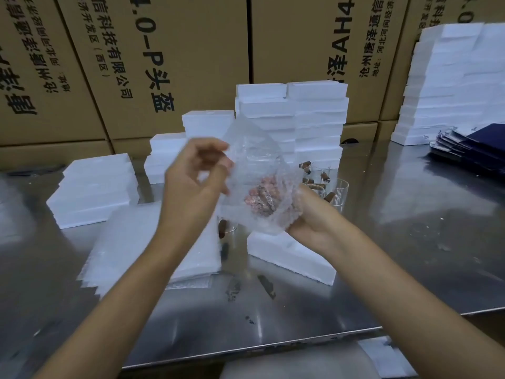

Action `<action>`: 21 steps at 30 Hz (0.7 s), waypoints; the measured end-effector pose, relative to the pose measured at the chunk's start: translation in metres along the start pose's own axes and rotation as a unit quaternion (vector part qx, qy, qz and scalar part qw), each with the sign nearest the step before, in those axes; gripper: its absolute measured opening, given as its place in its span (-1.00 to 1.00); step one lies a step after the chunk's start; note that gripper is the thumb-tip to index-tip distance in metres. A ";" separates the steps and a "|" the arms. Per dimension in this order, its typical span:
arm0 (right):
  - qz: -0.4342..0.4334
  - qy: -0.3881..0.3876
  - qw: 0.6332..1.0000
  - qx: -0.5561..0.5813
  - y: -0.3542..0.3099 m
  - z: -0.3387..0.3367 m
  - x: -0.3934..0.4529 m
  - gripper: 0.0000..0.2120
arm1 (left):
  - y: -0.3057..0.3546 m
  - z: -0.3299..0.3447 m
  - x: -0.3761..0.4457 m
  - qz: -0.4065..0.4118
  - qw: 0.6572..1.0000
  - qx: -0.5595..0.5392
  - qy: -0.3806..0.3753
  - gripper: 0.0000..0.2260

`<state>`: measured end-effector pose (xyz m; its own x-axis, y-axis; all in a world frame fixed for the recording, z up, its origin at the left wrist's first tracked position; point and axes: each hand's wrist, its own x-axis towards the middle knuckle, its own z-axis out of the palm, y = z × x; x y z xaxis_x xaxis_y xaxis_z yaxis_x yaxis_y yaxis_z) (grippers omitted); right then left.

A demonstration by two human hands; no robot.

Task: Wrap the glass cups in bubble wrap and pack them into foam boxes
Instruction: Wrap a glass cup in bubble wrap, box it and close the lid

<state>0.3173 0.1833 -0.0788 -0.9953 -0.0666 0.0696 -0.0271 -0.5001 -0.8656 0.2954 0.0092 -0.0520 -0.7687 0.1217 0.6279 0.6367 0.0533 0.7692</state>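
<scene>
Wrapping in progress. Right hand (308, 214) grips a cup, fingers curled around it inside bubble wrap (259, 181); left hand (196, 181) pinches the sheet's edge. Bare cups (338, 191) wait on the surface (410, 242). Foam box (292, 255) lies below; its contents cannot be judged.

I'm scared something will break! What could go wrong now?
The clear bubble wrap sheet is still loose, so the wrapped glass cup might slip from the right hand onto the shiny metal table. The left hand only pinches the sheet's edge. An elbow could bump the bare clear glass cups nearby.
</scene>
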 end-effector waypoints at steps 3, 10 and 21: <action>-0.004 0.000 1.000 0.018 0.002 -0.010 -0.007 -0.86 | -0.010 -0.010 0.019 0.016 0.993 0.119 0.008 -0.58; -0.052 0.020 0.987 -0.149 0.007 -0.011 -0.007 -0.68 | -0.038 0.015 0.010 -0.183 0.964 -0.083 -0.173 -0.48; -0.277 0.267 0.895 -0.227 0.007 -0.037 -0.020 -0.73 | -0.055 0.028 -0.002 -0.298 0.883 -0.362 -0.026 -0.42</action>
<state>0.3334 0.2130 -0.1043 -0.7164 0.5662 0.4078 -0.4433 0.0820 -0.8926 0.2639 0.0336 -0.0987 -0.9384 0.3327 0.0938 -0.1002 -0.5215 0.8473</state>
